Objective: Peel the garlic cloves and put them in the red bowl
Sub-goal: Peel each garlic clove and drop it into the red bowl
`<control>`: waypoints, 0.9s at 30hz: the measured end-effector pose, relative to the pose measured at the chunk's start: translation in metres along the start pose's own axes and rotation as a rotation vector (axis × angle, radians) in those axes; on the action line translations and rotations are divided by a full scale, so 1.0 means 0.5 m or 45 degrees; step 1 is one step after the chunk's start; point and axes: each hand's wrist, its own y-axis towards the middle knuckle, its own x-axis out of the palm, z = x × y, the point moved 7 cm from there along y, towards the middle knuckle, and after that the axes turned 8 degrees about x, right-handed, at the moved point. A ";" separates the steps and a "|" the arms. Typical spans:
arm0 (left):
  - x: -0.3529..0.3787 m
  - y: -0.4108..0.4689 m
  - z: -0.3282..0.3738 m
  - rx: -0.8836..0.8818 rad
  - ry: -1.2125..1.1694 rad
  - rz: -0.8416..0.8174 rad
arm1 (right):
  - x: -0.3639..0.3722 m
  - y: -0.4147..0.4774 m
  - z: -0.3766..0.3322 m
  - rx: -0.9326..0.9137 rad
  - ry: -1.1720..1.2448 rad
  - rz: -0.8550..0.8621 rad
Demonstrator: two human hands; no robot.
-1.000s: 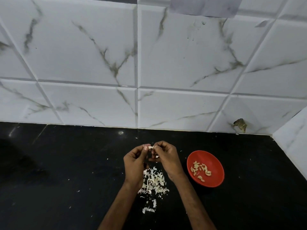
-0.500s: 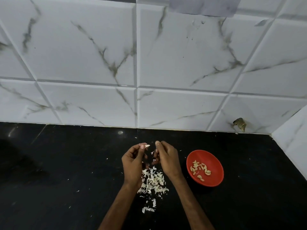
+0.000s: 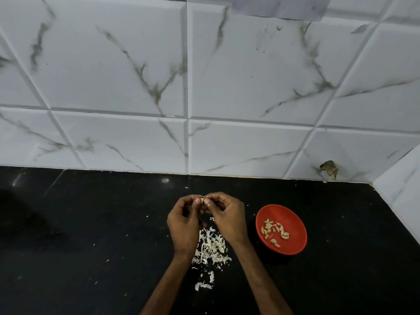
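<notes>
Half a second back my two hands stood slightly apart, a pale scrap at the left fingertips. Now they are closed together again over the far edge of the work spot. My left hand (image 3: 183,226) and right hand (image 3: 227,218) meet tip to tip, the fingers (image 3: 198,201) of both curled in and pinching one garlic clove (image 3: 202,197) between them. I read that as one strip of skin pulled away and the grip retaken for the next pull. The bowl's contents look the same as before, so no clove has gone in during this stretch.

Judgement: this clove is mid-peel and not ready to drop. Peeling goes on.

The clove: only a small pale sliver shows between my thumbs, held in the air above the counter (image 3: 91,223). Most of it is hidden by my fingertips. I cannot tell how much skin is left on it.

Red bowl (image 3: 293,246): to the right of my right hand, close but not touching, on the counter. It holds a loose scatter of peeled cloves (image 3: 275,230), yellowish and bare, lying in the bottom.

Pile of skins (image 3: 211,246): white papery flakes heaped on the counter beneath and nearer than my hands, between the wrists, with a few strays trailing nearer still.

Beyond the hands, a tiled wall (image 3: 136,76), white with grey veining.
</notes>
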 end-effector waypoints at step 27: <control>0.019 0.000 0.011 -0.111 -0.295 -0.081 | -0.016 -0.010 -0.022 -0.094 -0.107 0.234</control>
